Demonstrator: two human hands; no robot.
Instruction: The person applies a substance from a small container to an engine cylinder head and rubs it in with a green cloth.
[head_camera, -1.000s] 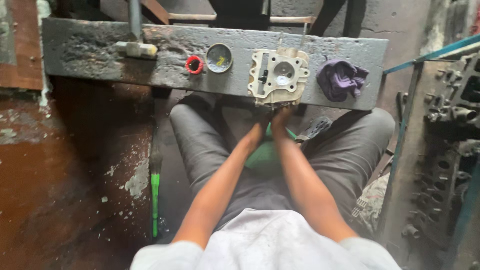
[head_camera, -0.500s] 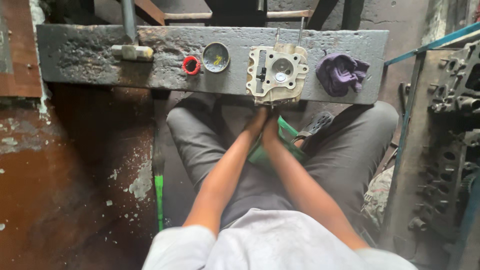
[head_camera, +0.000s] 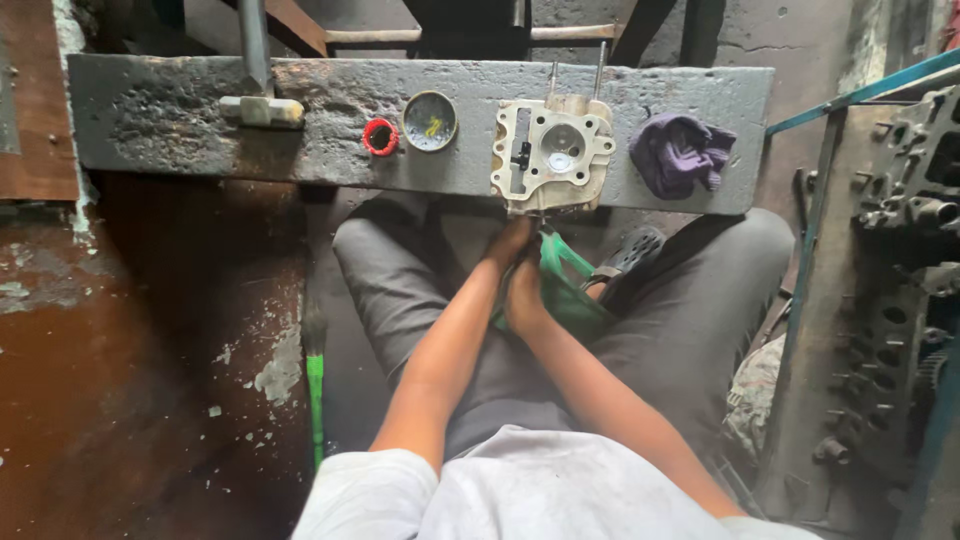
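Both hands sit low in the middle of the frame, between the person's knees: the left hand (head_camera: 508, 243) reaches up under the front edge of the worktop (head_camera: 180, 120), and the right hand (head_camera: 524, 295) lies just below it against a green plastic piece (head_camera: 562, 285). Whether either hand is closed on something I cannot tell; the fingers are tucked out of sight. Directly above them, at upper centre, a pale metal cylinder head (head_camera: 552, 155) lies flat on the worktop, two studs standing up from its far side, its round chamber open and bare, so it looks stripped and set down, with no hand on it. Left of it are a round tin (head_camera: 430, 121) and a red ring (head_camera: 380, 136); right, a purple rag (head_camera: 682, 153).
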